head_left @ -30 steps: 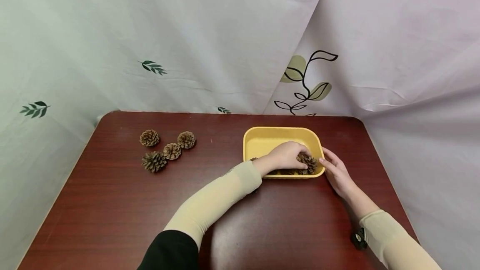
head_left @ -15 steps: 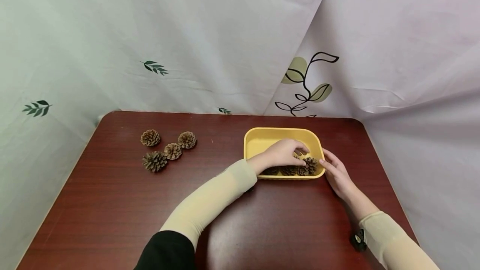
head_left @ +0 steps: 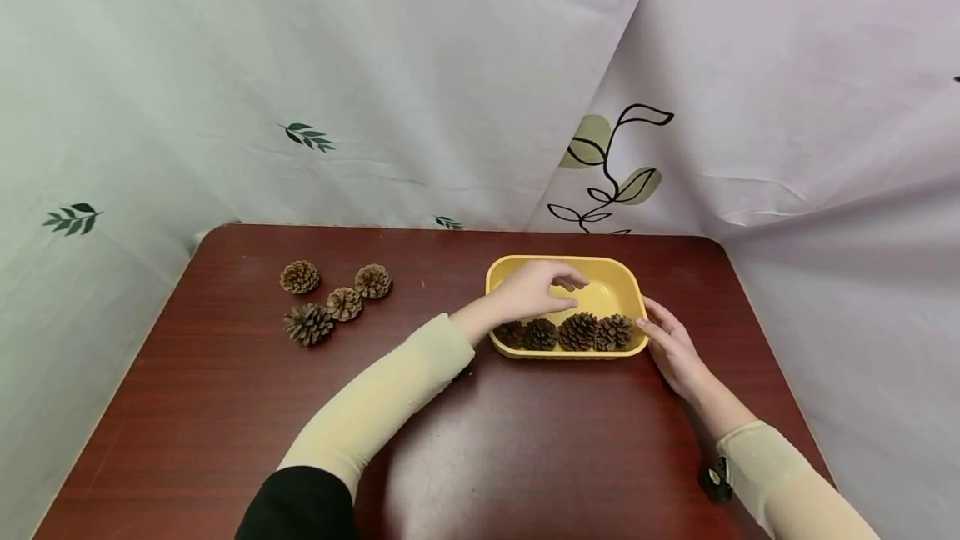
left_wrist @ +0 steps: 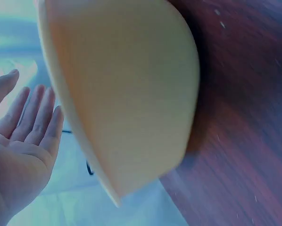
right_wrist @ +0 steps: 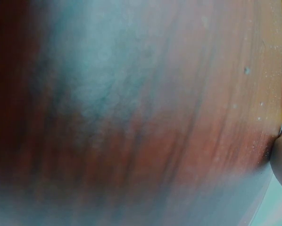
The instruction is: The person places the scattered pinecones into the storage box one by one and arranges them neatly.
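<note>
A yellow plastic tray point(head_left: 606, 300) stands toward the back right of the table. Several brown pine cones point(head_left: 577, 332) lie in a row along its near wall. My left hand point(head_left: 528, 288) hovers over the tray with fingers spread and nothing in them; the left wrist view shows this left hand point(left_wrist: 25, 141) palm visible beside the tray's outer wall point(left_wrist: 131, 94). With thumb on the rim and fingers along the outside, my right hand point(head_left: 675, 348) holds the tray's right end. Only a fingertip of it shows in the right wrist view.
Several more pine cones point(head_left: 344, 303) form a loose group at the back left of the dark red wooden table point(head_left: 450, 440). A white cloth point(head_left: 420, 90) with leaf prints hangs behind the table.
My left hand has let go of the pine cone at the tray's right end and drawn back up and to the left. The right hand has stayed in place.
</note>
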### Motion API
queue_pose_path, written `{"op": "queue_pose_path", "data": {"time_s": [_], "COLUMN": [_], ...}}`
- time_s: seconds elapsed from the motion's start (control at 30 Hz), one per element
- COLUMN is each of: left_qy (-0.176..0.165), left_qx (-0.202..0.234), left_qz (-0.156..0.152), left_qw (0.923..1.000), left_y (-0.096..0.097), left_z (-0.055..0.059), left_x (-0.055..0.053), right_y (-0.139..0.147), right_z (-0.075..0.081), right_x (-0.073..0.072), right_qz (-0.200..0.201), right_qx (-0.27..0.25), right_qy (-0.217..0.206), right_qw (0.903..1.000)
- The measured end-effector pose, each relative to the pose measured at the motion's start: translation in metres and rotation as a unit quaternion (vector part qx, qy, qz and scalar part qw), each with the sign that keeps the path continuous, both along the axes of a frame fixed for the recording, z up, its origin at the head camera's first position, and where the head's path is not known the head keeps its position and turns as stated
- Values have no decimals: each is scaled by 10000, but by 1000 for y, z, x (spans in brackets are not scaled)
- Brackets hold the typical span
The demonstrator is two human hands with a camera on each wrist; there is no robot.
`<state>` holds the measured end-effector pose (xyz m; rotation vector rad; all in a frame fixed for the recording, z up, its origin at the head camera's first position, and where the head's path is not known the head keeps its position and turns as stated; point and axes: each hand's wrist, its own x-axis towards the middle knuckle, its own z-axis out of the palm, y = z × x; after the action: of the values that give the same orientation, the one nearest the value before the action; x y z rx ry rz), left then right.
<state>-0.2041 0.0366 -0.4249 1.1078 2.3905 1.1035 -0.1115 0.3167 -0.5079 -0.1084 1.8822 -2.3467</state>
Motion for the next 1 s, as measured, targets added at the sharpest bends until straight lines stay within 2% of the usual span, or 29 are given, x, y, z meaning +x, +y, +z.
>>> {"op": "queue_pose_path", "data": {"time_s": [0.27,0.5,0.63,1.0], "left_qy": [433,1007,1269,1242], "left_qx": [-127,-534,-661,-537], "left_qz": [408,503,627,1238], "left_qw": [9981,9922,9877,9830], "left_y": [-41,-74,-100,-172], "left_z": [7,13,15,16], "left_x": [-5,-6,-4,-2], "right_y": [-1,-1,-1,-2], "right_z": [1,-1,-1,-1], "right_x": [-2,-1,-1,0], "right_qz": [-21,-44,-58,-128], "right_qx": [-18,-48,-49,33], "right_qy": [70,53,25,-11], "right_qw": [10000,10000,10000,9999]}}
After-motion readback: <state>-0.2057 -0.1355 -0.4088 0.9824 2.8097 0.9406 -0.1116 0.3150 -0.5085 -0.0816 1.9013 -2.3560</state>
